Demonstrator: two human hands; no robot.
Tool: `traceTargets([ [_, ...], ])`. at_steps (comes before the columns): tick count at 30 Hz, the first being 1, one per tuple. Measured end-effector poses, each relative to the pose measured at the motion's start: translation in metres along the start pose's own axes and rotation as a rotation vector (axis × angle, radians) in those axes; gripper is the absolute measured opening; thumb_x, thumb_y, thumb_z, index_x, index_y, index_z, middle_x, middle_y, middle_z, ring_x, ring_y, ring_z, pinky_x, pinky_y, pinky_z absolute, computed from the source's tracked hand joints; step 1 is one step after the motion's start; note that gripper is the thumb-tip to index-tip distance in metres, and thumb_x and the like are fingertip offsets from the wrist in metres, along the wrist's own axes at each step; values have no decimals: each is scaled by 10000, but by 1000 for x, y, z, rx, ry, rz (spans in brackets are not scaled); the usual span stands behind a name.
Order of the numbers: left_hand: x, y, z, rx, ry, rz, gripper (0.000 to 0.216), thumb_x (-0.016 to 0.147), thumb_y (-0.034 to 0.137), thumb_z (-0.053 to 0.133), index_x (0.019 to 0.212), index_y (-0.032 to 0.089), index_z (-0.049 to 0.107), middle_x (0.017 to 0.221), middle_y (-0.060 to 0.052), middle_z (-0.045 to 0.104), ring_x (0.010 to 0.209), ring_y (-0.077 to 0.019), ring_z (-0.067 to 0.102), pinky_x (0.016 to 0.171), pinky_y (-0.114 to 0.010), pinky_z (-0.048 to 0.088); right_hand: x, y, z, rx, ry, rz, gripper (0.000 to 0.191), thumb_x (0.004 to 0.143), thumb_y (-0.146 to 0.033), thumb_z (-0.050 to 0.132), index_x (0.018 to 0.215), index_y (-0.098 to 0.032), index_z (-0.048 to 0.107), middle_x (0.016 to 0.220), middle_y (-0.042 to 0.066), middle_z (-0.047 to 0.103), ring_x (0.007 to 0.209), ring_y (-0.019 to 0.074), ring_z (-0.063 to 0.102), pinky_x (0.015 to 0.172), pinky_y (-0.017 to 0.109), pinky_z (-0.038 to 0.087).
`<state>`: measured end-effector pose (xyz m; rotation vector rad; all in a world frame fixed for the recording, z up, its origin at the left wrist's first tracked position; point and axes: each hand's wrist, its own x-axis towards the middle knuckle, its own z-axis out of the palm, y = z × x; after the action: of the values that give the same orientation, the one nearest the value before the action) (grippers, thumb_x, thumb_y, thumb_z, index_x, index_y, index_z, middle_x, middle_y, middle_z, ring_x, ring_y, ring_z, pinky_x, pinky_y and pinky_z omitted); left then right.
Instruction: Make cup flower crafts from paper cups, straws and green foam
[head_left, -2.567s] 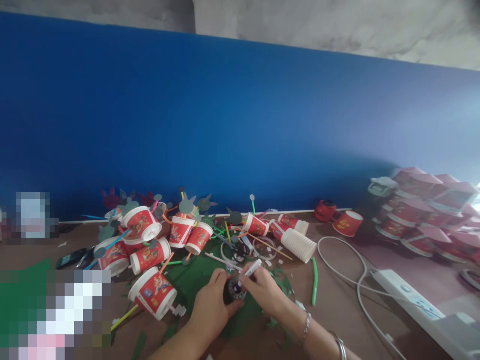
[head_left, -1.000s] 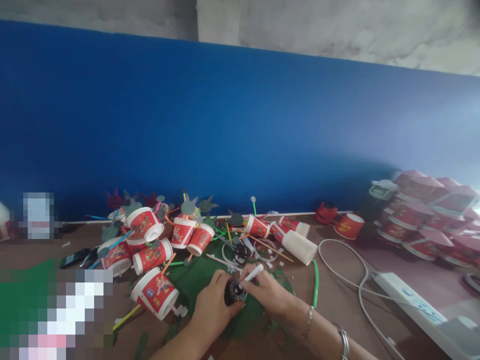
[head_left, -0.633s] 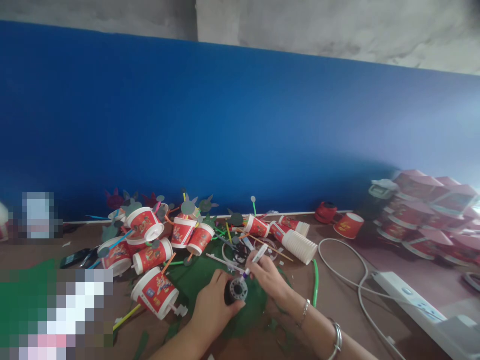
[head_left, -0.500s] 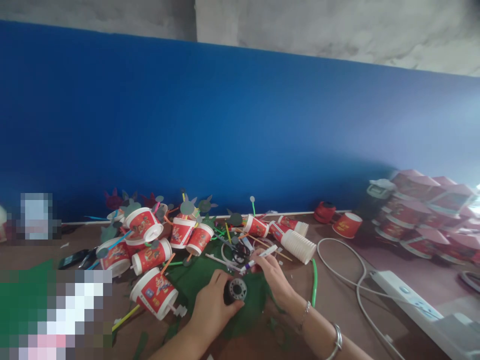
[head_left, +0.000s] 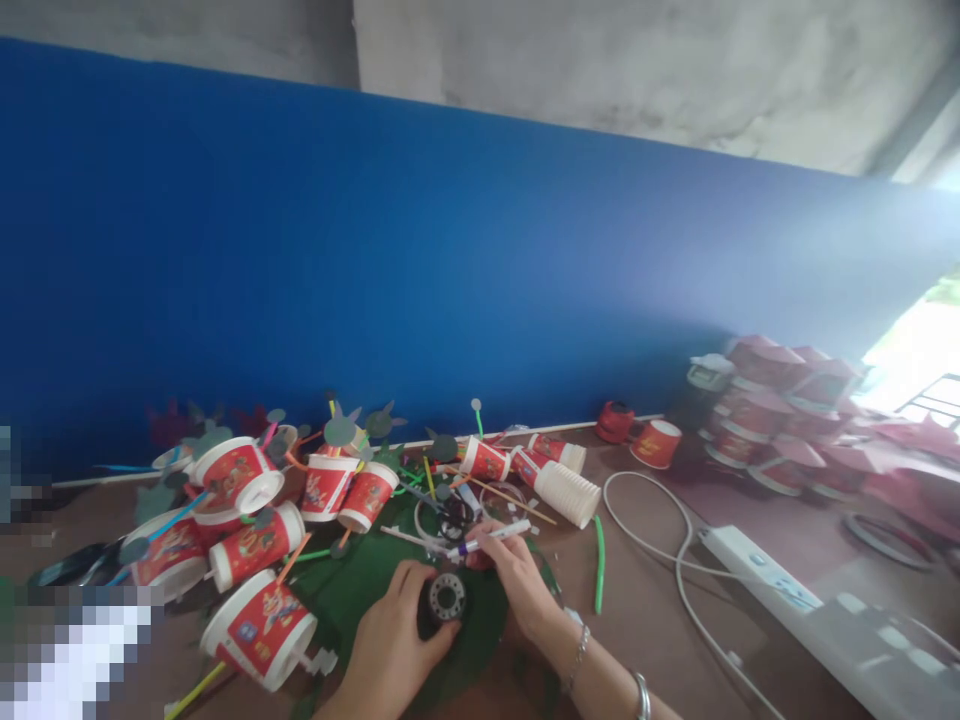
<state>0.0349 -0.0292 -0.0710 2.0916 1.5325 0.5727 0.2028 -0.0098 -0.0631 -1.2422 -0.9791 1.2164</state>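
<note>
A: What sort of room is this?

B: A long blue panel [head_left: 450, 280] runs along the back edge of a brown table [head_left: 660, 640]. Bare concrete wall [head_left: 600, 70] shows above it. Bright daylight comes in at a window [head_left: 911, 350] on the far right.

A: And on the table?

B: Plenty. On the left there's a heap of red paper cups [head_left: 247, 540] lying on their sides, with coloured straws and small grey paper shapes stuck in them. A stack of white cups [head_left: 568, 493] lies on its side just right of the middle, with a green straw [head_left: 598, 563] near it. Further right a white cable [head_left: 652, 520] loops towards a power strip [head_left: 754, 572]. Behind that, by the window, sits another pile of red cups [head_left: 765, 420].

A: Where are the hands?

B: Low in the middle, over a green sheet [head_left: 352, 590] spread on the table. The left hand [head_left: 390, 645] is curled around a small black roll [head_left: 447, 598] that sits on the sheet, with the thumb on one side and the fingers on the other. The right hand [head_left: 512, 578] is just beside it, pinching a white pen [head_left: 491, 537] between the fingers. The pen lies nearly level with its tip pointing left, just beyond the roll and clear of it.

A: Anything on the wrists?

B: Bracelets [head_left: 577, 650] on the right one. The left wrist runs out of view at the bottom edge.
</note>
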Motion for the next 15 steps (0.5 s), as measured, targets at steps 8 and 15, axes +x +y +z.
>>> traceTargets([
  [8,1,-2,2,31,-27,-16,305,744,284,535,1043,236,496,1144,-61,550,939,-209,619,779,-292,472,1,-2,1,89,-40,6,186,715,-352,608,694,-168,593,596,-28,561,603,137,534,633,251,410],
  [15,1,-4,2,41,-22,-9,314,742,278,531,1050,231,498,1149,-61,552,945,-204,625,752,-275,480,0,-2,0,96,-31,16,185,712,-353,619,700,-169,607,590,-24,577,605,141,536,641,257,414],
])
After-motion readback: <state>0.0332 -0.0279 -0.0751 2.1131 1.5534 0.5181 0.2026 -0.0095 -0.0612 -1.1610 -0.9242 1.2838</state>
